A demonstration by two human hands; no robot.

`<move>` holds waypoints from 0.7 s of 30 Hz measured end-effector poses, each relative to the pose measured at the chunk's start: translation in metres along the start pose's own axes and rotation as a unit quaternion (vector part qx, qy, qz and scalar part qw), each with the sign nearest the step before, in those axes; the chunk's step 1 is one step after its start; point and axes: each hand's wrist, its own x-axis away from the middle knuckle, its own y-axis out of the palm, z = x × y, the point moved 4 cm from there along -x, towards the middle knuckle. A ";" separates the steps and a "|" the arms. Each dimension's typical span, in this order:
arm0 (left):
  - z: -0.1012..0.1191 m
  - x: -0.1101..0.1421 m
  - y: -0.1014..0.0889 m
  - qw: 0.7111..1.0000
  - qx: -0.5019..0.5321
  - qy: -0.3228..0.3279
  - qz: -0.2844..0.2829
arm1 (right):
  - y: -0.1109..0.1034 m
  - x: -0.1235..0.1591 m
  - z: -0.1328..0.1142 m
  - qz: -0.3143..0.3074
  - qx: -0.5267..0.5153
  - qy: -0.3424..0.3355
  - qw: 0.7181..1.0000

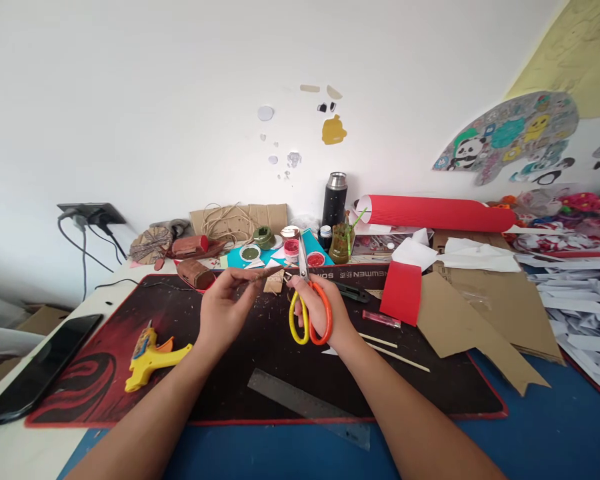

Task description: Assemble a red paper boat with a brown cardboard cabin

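My left hand [226, 312] is raised over the dark desk mat [230, 387], its thumb and fingers pinching a thin brown strip [269, 272]. The strip points right, towards the scissors. My right hand [339, 319] grips scissors [303, 259] with one yellow and one orange handle loop. Their blades point up and look closed together, just right of the strip's tip. Whether blades and strip touch, I cannot tell. Behind the hands are a small tan piece [274, 282] and open paint pots, one with red paint [291, 249].
A yellow glue gun [153, 360] and a phone [43, 367] lie left. In front is a clear ruler [310, 405]. To the right are wooden sticks [400, 358], red card [403, 292] and cardboard [455, 313]. A black flask [334, 203] stands by the wall.
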 end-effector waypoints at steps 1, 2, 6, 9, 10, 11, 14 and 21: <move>-0.006 -0.002 -0.001 0.997 0.051 -0.063 0.017 | 0.000 0.000 0.000 -0.001 0.001 0.000 1.000; -0.011 -0.004 -0.001 0.989 0.098 -0.111 0.030 | 0.000 0.000 0.001 -0.002 0.004 0.000 1.000; -0.022 -0.012 -0.001 0.947 0.224 -0.218 0.066 | 0.002 0.000 0.006 -0.025 0.029 0.017 0.999; -0.023 -0.013 -0.001 0.931 0.259 -0.244 0.078 | 0.006 0.000 0.010 -0.053 0.037 0.020 0.998; -0.023 -0.013 -0.002 0.932 0.258 -0.240 0.079 | 0.007 0.001 0.011 -0.063 0.032 0.018 0.997; -0.022 -0.013 -0.003 0.936 0.252 -0.231 0.080 | 0.008 0.001 0.011 -0.071 0.025 0.018 0.997; -0.020 -0.013 -0.007 0.955 0.210 -0.189 0.088 | 0.010 0.002 0.013 -0.089 0.007 0.031 0.995; -0.015 -0.010 -0.009 0.968 0.167 -0.169 0.082 | 0.014 0.005 0.013 -0.110 0.015 0.055 0.992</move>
